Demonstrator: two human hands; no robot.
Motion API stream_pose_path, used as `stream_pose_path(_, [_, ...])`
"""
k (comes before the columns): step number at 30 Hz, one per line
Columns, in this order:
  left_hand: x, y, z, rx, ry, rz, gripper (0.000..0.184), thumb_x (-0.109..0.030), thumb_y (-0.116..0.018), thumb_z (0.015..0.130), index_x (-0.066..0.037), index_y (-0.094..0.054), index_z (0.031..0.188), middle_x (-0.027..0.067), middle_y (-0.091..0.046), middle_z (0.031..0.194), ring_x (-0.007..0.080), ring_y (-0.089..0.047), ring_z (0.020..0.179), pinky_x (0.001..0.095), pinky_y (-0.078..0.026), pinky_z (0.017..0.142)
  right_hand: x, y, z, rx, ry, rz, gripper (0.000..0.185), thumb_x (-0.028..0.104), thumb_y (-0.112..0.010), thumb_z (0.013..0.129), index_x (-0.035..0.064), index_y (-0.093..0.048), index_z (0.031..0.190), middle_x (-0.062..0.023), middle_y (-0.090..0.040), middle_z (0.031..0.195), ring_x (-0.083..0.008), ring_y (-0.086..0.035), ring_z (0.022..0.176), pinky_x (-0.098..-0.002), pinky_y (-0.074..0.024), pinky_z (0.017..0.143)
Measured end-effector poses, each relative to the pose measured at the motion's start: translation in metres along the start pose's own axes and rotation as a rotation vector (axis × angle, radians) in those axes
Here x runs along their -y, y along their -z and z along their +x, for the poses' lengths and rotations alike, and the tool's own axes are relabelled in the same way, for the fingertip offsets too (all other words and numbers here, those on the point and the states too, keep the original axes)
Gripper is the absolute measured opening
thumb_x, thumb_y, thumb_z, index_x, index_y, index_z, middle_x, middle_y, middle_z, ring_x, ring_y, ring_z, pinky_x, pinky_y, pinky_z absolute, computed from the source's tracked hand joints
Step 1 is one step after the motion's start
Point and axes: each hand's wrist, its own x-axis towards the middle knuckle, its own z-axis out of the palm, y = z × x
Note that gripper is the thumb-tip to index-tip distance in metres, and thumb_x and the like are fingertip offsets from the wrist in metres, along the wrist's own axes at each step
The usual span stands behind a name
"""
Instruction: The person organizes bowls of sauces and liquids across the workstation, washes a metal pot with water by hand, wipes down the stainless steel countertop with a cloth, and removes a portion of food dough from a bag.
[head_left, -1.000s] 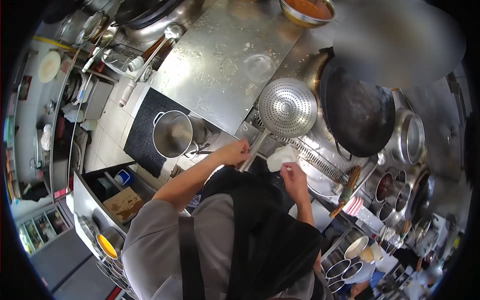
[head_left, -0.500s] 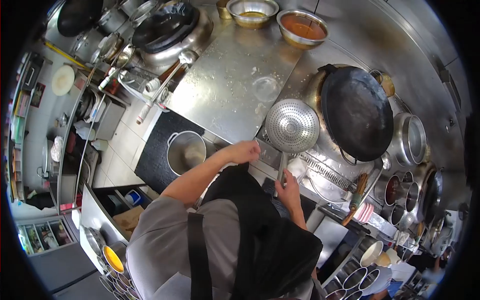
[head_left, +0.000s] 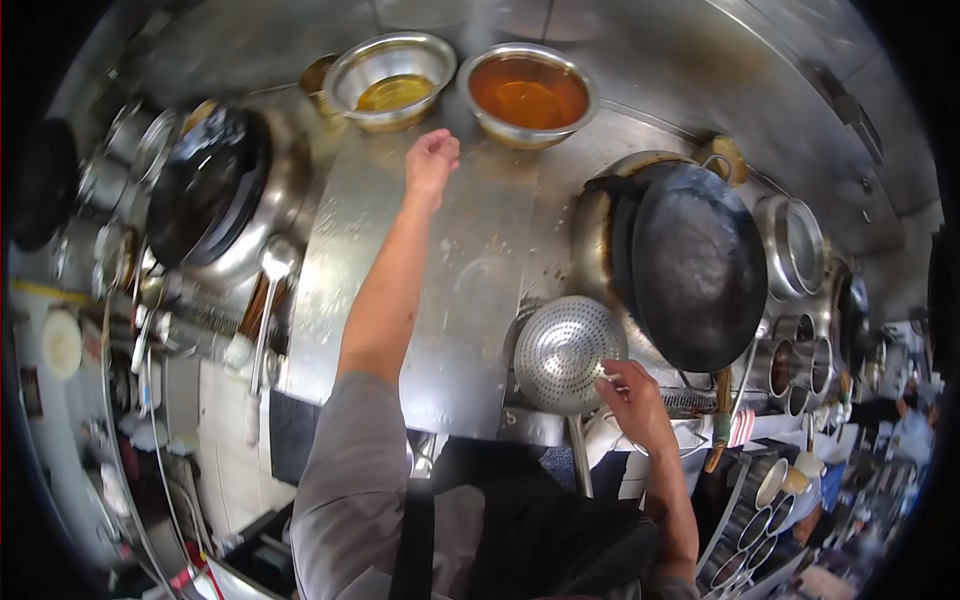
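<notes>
- The left hand [head_left: 433,160], at the end of a long stretched arm, is above the far part of the grey steel counter [head_left: 465,235]. Its fingers are loosely curled; I see nothing in it, but the inside is hidden, so I cannot tell if it has hold of something small.
- The right hand [head_left: 635,400] is bent, with fingers and thumb about half curved. A pale spot shows at its fingertips, too small to identify; I cannot tell whether it is held.
- The round silver perforated metal strainer [head_left: 570,355] lies with its handle directed to the person, probably so that it can be gripped easily. No hand is on this handle.
- The wide steel bowl with yellow liquid [head_left: 392,92] and the wide steel bowl with orange-red liquid [head_left: 527,97] stand upright at the back wall, I suppose to be away from the front edge and not spill.
- The large black wok [head_left: 700,265] is beyond the right hand, and the whitish cloth [head_left: 602,437] is near the strainer's handle, perhaps for convenient use.
- Relative to the hands: both bowls are just beyond the left hand; the strainer is beside the right hand, whose fingertips overlap its rim in this view. Contact I cannot confirm.
</notes>
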Motion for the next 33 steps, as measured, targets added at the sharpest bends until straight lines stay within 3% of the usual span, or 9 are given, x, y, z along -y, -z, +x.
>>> stream_pose_path(5, [0.023,-0.047,0.104,-0.052,0.161,-0.137,0.026,-0.021,-0.065,0.096,-0.006,-0.062,0.117,0.0014,-0.063,0.09,0.0115,-0.061,0.076,0.0274,-0.054,0.073,0.015,-0.002,0.115,-0.105,0.131,-0.002,0.028,0.013,-0.07,0.089,-0.0019,-0.067,0.113,-0.0176,-0.066,0.098,-0.0255,-0.068,0.082,-0.0343,-0.0557,0.073])
stream_pose_path(9, [0.036,-0.056,0.148,-0.056,0.12,-0.133,0.023,-0.02,-0.063,0.096,-0.008,-0.061,0.115,-0.0012,-0.061,0.085,0.0096,-0.058,0.07,0.025,-0.049,0.062,0.021,0.006,0.235,-0.388,0.082,-0.027,0.028,0.016,-0.069,0.089,-0.0018,-0.069,0.111,-0.0196,-0.069,0.097,-0.0292,-0.07,0.087,-0.036,-0.0549,0.078])
stream_pose_path(13, [0.034,-0.048,0.158,0.061,0.158,-0.088,0.014,-0.011,-0.061,0.095,-0.003,-0.056,0.106,0.0065,-0.061,0.088,0.0129,-0.056,0.062,0.0285,-0.048,0.056,0.016,0.017,0.357,-0.539,0.01,-0.028,0.029,0.017,-0.064,0.088,-0.0032,-0.07,0.108,-0.0238,-0.071,0.1,-0.0329,-0.07,0.097,-0.0387,-0.0538,0.086])
stream_pose_path(17, [0.033,-0.047,0.152,0.075,0.138,-0.127,0.013,-0.009,-0.06,0.092,-0.008,-0.05,0.1,0.0019,-0.056,0.078,0.0103,-0.053,0.057,0.0249,-0.044,0.051,0.01,0.018,0.434,-0.663,-0.064,-0.108,0.031,0.018,-0.064,0.084,-0.002,-0.071,0.108,-0.0251,-0.071,0.101,-0.0367,-0.068,0.1,-0.0421,-0.0523,0.091])
stream_pose_path(23, [0.031,-0.039,0.124,0.177,0.195,-0.217,0.019,-0.006,-0.061,0.092,-0.008,-0.043,0.097,0.0045,-0.055,0.077,0.0141,-0.058,0.057,0.0284,-0.054,0.052,-0.005,0.022,0.478,-0.754,-0.237,-0.26,0.038,0.021,-0.065,0.08,-0.0077,-0.069,0.104,-0.03,-0.067,0.109,-0.0419,-0.064,0.107,-0.0444,-0.0507,0.094])
stream_pose_path(27, [0.03,-0.044,0.095,0.187,0.223,-0.295,0.021,-0.004,-0.061,0.093,-0.007,-0.041,0.1,0.007,-0.058,0.081,0.0164,-0.062,0.061,0.0302,-0.057,0.055,-0.009,-0.006,0.466,-0.768,-0.466,0.115,0.032,0.023,-0.067,0.081,-0.007,-0.068,0.093,-0.0271,-0.069,0.1,-0.0385,-0.068,0.097,-0.0452,-0.0539,0.085])
stream_pose_path(30, [0.03,-0.044,0.069,0.213,0.244,-0.36,0.02,-0.004,-0.06,0.094,-0.007,-0.041,0.101,0.0092,-0.061,0.085,0.0183,-0.065,0.067,0.0325,-0.059,0.06,0.019,-0.027,0.429,-0.534,-0.603,0.67,0.025,0.022,-0.066,0.085,-0.0015,-0.061,0.091,-0.0164,-0.065,0.083,-0.0251,-0.066,0.081,-0.041,-0.0543,0.07])
stream_pose_path(32, [0.029,-0.046,0.051,0.203,0.238,-0.412,0.021,-0.001,-0.059,0.094,-0.005,-0.04,0.101,0.0101,-0.059,0.086,0.0188,-0.066,0.067,0.0326,-0.061,0.061,0.02,-0.055,0.409,-0.529,-0.472,0.943,0.018,0.018,-0.064,0.088,0.0053,-0.053,0.093,-0.0058,-0.054,0.077,-0.0168,-0.056,0.066,-0.0349,-0.0482,0.052])
stream_pose_path(33, [0.03,-0.046,0.043,0.199,0.235,-0.439,0.021,0.0,-0.059,0.093,-0.005,-0.04,0.101,0.0105,-0.059,0.087,0.0191,-0.066,0.067,0.0326,-0.062,0.061,0.025,-0.066,0.397,-0.489,-0.463,1.034,0.017,0.017,-0.063,0.088,0.0052,-0.052,0.093,-0.0057,-0.053,0.078,-0.0169,-0.056,0.067,-0.0347,-0.049,0.054])
